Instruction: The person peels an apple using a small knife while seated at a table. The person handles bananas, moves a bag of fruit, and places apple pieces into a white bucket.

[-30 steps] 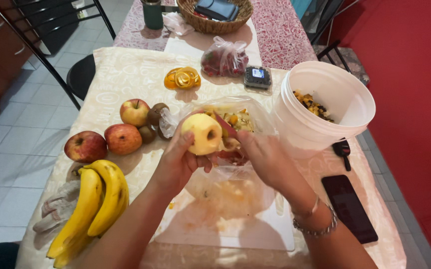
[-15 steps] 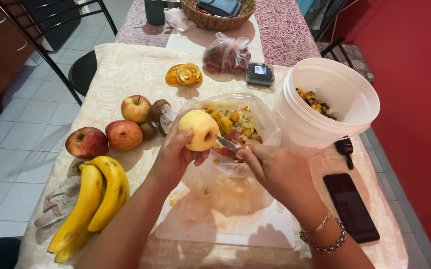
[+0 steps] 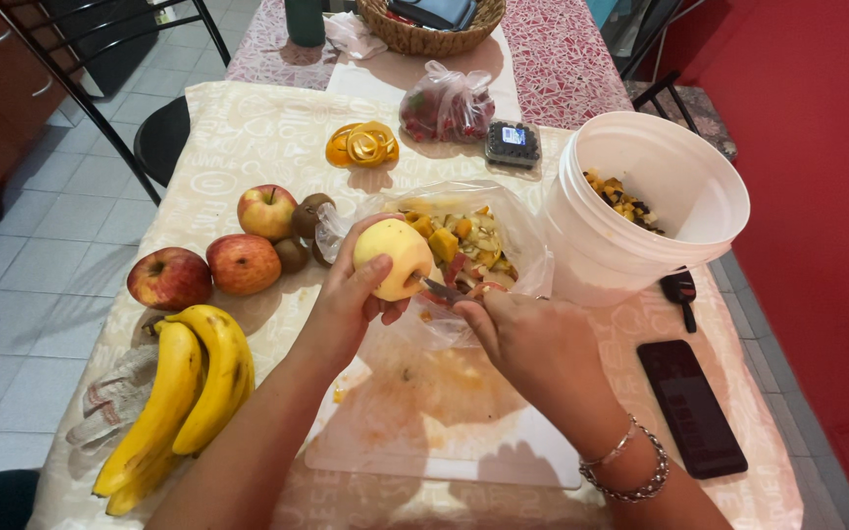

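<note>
Pale-yellow peeled round apple [image 3: 394, 257] sits pinched in left hand [image 3: 346, 304] fingers over the clear scrap bag [image 3: 463, 245], right hand [image 3: 532, 344] closed around small steel knife [image 3: 441, 289], blade entering apple's lower right from 4 o'clock.

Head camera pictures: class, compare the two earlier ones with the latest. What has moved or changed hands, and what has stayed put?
The left hand keeps its grip on the peeled apple, which has turned slightly. The right hand has drawn back toward the person, still working the knife at the apple's lower side. Nothing was let go. The bananas, red apples, white bucket and phone lie as before.
</note>
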